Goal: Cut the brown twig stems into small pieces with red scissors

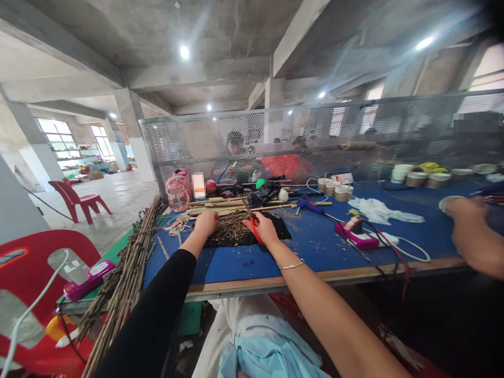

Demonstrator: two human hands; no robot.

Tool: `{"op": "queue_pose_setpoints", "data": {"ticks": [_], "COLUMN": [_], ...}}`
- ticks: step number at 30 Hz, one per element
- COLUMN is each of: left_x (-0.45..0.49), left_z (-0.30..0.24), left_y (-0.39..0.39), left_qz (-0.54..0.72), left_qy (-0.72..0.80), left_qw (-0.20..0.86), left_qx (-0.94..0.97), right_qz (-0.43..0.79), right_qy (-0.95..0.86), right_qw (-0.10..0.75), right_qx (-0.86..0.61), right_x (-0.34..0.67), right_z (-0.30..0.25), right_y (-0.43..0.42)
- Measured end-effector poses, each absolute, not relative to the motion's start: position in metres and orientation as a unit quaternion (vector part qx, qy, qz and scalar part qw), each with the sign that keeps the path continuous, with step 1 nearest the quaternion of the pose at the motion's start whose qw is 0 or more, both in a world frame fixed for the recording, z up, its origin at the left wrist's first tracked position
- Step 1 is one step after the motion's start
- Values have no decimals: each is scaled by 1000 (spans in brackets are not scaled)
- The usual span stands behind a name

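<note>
My left hand (206, 222), at the end of a black sleeve, rests closed on the left edge of a pile of thin dry twigs (232, 231) lying on a black mat (281, 230). My right hand (264, 227), with a silver bangle at the wrist, grips red-handled scissors (254, 223) whose blades point up and away over the pile. Both hands sit on the blue table top (315, 247). What the left fingers hold is hidden by the twigs.
A bundle of long sticks (129, 273) leans off the table's left edge by a red chair (35, 294). A pink glue gun (356, 236), white cloth (378, 210), paper cups (338, 190) and a pink bottle (178, 190) lie about. Another person's hand (470, 231) reaches in at right; people sit behind the mesh screen (275, 142).
</note>
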State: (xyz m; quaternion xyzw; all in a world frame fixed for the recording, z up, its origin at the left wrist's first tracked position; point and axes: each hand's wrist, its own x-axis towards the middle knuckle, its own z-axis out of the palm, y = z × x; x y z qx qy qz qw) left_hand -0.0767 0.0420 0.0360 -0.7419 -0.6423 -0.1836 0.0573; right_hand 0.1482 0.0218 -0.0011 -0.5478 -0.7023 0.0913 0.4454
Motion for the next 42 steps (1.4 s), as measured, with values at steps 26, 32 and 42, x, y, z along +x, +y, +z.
{"op": "queue_pose_setpoints", "data": {"ticks": [26, 32, 42], "left_x": [-65, -66, -61], "left_z": [27, 33, 40], "left_y": [31, 37, 37], "left_qz": [-298, -243, -248], "left_qy": [-586, -615, -623], "left_qw": [81, 84, 31], "left_qx": [-749, -746, -741], "right_qz": [77, 81, 83], "right_qy": [-645, -645, -650], "right_qw": [505, 499, 495], "right_qx": [-568, -573, -571], "right_x": [149, 149, 148], "right_z": [0, 0, 0], "right_y": [22, 23, 23]}}
